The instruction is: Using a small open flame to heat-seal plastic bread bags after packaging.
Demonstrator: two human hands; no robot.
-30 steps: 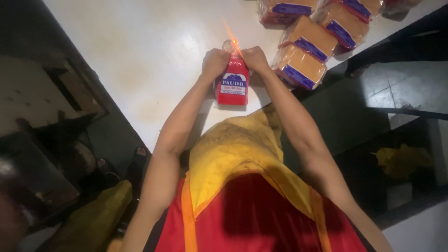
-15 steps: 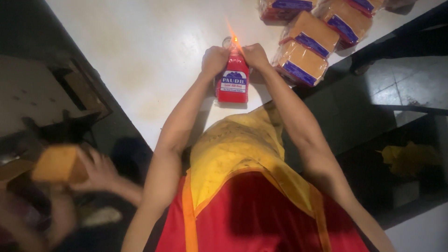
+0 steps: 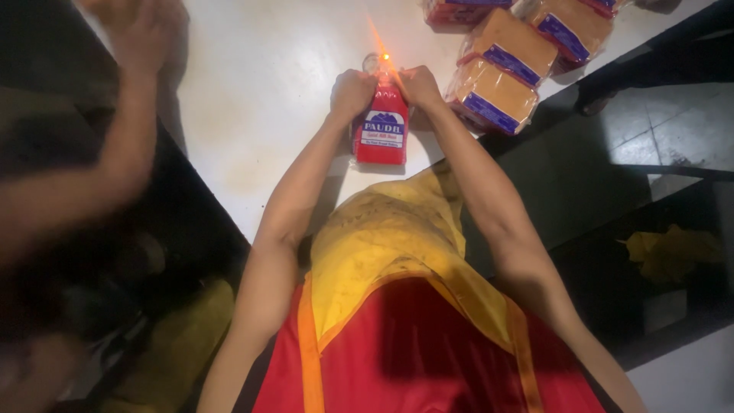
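Note:
A loaf in a red plastic bag (image 3: pixel 381 130) lies on the white table (image 3: pixel 260 99). My left hand (image 3: pixel 352 93) grips the bag's far end on its left side and my right hand (image 3: pixel 419 84) grips it on the right. Between the two hands, at the gathered bag end, burns a small flame (image 3: pixel 384 55). Something small and round sits just behind the flame; I cannot tell what it is.
Several bagged loaves with blue bands (image 3: pixel 505 76) lie at the table's far right. Another person's arm and hand (image 3: pixel 130 46) reach over the table's left edge. Dark floor, a stand and a yellow cloth (image 3: pixel 669 252) are at the right.
The other person's arm has risen from low at the left, where it held a loaf, up to the table's left edge. My hands and the red bag have stayed put.

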